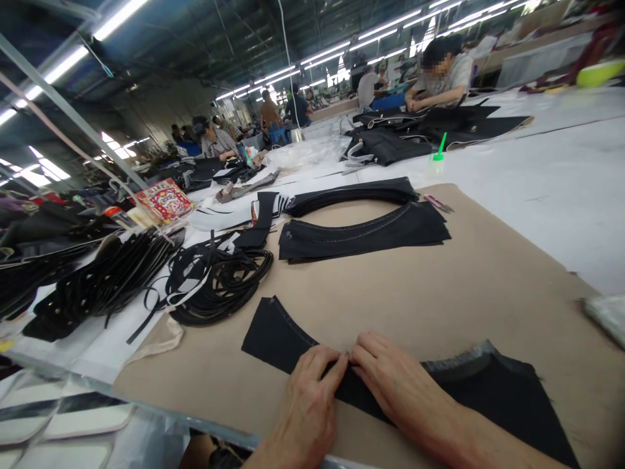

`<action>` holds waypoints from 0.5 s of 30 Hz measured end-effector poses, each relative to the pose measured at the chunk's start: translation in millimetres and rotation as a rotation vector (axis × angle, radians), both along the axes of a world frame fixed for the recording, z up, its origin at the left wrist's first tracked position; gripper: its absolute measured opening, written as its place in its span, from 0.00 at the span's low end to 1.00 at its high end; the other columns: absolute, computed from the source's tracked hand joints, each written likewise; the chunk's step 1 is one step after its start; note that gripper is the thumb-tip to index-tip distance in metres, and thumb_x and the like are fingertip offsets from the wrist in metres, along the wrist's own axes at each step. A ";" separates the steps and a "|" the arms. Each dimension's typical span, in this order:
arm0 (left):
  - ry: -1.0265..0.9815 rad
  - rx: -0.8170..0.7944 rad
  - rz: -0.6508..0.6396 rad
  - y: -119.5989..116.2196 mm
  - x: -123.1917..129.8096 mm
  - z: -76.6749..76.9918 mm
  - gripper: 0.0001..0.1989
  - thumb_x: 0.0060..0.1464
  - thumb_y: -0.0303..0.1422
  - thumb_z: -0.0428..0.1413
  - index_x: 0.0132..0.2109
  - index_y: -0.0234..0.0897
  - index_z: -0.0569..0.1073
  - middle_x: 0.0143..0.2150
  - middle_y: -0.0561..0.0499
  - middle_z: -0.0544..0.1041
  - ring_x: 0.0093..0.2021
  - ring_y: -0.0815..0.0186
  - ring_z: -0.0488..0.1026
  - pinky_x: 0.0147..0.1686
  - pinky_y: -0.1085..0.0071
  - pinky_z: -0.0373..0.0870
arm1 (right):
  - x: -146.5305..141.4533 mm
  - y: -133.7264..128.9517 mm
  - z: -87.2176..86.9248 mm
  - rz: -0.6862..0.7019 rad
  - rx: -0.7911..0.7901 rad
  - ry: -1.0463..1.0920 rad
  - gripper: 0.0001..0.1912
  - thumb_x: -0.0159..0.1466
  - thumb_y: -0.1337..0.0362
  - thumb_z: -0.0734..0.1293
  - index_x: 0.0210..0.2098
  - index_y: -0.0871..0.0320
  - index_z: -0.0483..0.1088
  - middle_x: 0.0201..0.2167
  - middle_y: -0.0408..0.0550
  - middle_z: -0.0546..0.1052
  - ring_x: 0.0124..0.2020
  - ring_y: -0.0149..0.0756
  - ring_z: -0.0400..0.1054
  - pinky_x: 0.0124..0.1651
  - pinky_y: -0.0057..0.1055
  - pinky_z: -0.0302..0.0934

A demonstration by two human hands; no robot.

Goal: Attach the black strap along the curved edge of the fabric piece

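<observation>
A long curved black fabric piece [276, 335] lies on the tan sheet [390, 293] at the near edge of the table. Both hands meet at the middle of its curved upper edge. My left hand [312, 391] has thumb and forefinger pinched on that edge. Right beside it, my right hand [385, 368] presses its bent fingers on the same edge, its fingertips almost touching the left ones. To the right of the hands, a greyish strip shows along the fabric's edge. Farther back lie two stacks of curved black pieces, the nearer one [361, 234] with a stitched line.
Coiled black strips [219, 280] and piled black pieces [107, 280] lie at left. Small pink-handled snippers [438, 203] rest beyond the stacks. A green bottle [440, 148] stands farther back, near black bags [390, 144]. Other people work across the table.
</observation>
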State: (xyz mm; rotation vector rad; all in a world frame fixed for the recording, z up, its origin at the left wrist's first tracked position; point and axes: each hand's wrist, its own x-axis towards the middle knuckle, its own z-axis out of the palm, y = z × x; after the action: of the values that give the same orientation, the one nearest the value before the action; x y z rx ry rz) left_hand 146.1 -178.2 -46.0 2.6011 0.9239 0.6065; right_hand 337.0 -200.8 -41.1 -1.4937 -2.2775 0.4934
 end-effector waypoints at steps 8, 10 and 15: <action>0.061 0.099 -0.032 -0.5 -1.5 3.0 0.26 0.57 0.19 0.43 0.59 0.39 0.69 0.48 0.43 0.72 0.52 0.59 0.67 0.50 0.59 0.72 | 24.9 -9.5 4.3 0.037 -0.031 0.035 0.08 0.65 0.76 0.60 0.34 0.58 0.68 0.36 0.47 0.69 0.37 0.38 0.65 0.40 0.33 0.60; 0.076 0.124 -0.032 -1.1 -0.1 4.6 0.26 0.57 0.19 0.43 0.58 0.41 0.70 0.48 0.43 0.71 0.52 0.59 0.67 0.49 0.59 0.73 | 32.9 -11.6 5.8 0.062 -0.030 0.055 0.09 0.65 0.76 0.60 0.34 0.58 0.68 0.36 0.46 0.69 0.39 0.37 0.65 0.42 0.32 0.60; 0.071 0.119 -0.026 -1.7 2.7 7.2 0.26 0.56 0.19 0.43 0.58 0.42 0.71 0.48 0.43 0.70 0.51 0.59 0.68 0.48 0.59 0.72 | 49.9 -14.9 10.5 0.128 -0.040 0.074 0.11 0.67 0.76 0.58 0.35 0.57 0.68 0.35 0.45 0.70 0.38 0.36 0.65 0.41 0.30 0.59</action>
State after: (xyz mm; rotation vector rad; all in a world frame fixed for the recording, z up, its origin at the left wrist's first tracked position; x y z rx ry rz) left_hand 148.8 -179.9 -38.8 2.7524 0.8992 0.5830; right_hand 386.9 -215.7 -30.6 -1.3306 -2.3278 0.6235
